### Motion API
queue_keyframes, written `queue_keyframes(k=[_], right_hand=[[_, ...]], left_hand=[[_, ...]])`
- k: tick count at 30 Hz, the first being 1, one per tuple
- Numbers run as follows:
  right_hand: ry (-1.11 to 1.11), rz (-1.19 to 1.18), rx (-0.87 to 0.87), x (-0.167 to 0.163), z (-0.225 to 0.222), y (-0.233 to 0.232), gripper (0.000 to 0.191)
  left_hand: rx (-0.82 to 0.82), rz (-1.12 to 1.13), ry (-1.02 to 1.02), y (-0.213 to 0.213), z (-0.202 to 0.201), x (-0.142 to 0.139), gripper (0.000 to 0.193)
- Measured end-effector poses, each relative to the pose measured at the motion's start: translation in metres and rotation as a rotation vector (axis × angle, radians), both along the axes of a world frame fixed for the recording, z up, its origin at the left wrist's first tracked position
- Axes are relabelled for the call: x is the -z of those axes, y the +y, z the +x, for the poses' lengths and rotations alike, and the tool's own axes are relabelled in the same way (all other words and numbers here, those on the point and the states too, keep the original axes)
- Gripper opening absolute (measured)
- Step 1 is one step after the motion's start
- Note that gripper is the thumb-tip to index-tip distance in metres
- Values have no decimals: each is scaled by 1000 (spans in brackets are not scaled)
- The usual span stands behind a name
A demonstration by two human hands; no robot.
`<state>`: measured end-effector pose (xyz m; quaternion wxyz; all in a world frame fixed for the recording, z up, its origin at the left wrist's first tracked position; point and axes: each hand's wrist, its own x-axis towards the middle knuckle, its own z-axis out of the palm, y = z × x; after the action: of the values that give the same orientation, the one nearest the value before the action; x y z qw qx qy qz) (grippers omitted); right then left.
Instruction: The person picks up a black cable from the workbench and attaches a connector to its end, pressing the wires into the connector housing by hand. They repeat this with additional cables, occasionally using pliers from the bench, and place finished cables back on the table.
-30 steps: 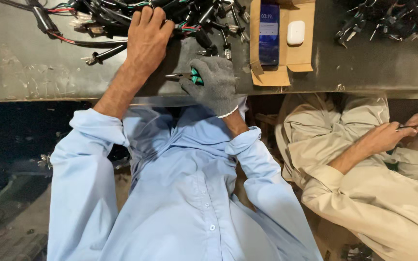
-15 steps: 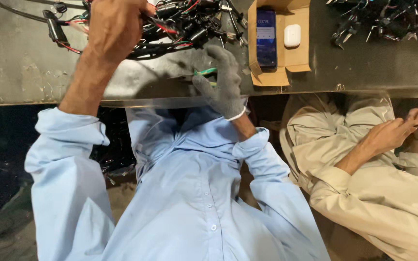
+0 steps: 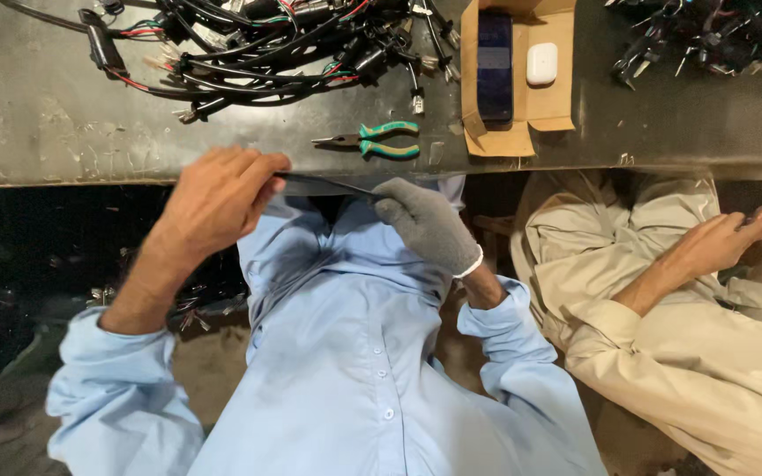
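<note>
Bare left hand (image 3: pixel 213 198) pinches one end of a thin dark cable (image 3: pixel 328 184), fingers closed on it just below the near edge of the table (image 3: pixel 37 132). Gloved right hand (image 3: pixel 425 225), in a grey knit glove, grips the other end, so the cable runs taut between the two hands, in front of the blue shirt and off the table. To do this well, I'd judge, both pinches should stay firm and the pull even, so the cable stays straight without slipping. Beyond, one pair of green-handled pliers (image 3: pixel 372 141) lies near the table's near edge. Further on sits one open cardboard box (image 3: pixel 557 119) holding one dark phone (image 3: pixel 494 62) and one small white case (image 3: pixel 541 63). Two tangles of wiring lie along the far edge: a large wire bundle (image 3: pixel 257 44) towards the left, a smaller heap (image 3: pixel 707 35) at the right corner. A co-worker's hands (image 3: pixel 751 238) work beside.
</note>
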<state>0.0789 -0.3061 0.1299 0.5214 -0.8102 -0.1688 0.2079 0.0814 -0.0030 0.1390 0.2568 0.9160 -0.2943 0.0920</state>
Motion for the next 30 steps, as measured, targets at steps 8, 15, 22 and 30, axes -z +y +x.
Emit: queue_keyframes(k=[8,15,22,30], right_hand=[[-40,-154,-158,-6,-14,27,17],[-341,-48,-211,-4,-10,39,19],[-50,-13,-84,13,-11,33,30],[398,407,24,52,-16,34,17]], left_hand=[[-268,-1184,257,-8,-54,61,26],[-155,-813,419,-30,-51,35,19],[-343,-1653,278,7,-65,56,37],[-151,-834,709,-73,-97,135,35]])
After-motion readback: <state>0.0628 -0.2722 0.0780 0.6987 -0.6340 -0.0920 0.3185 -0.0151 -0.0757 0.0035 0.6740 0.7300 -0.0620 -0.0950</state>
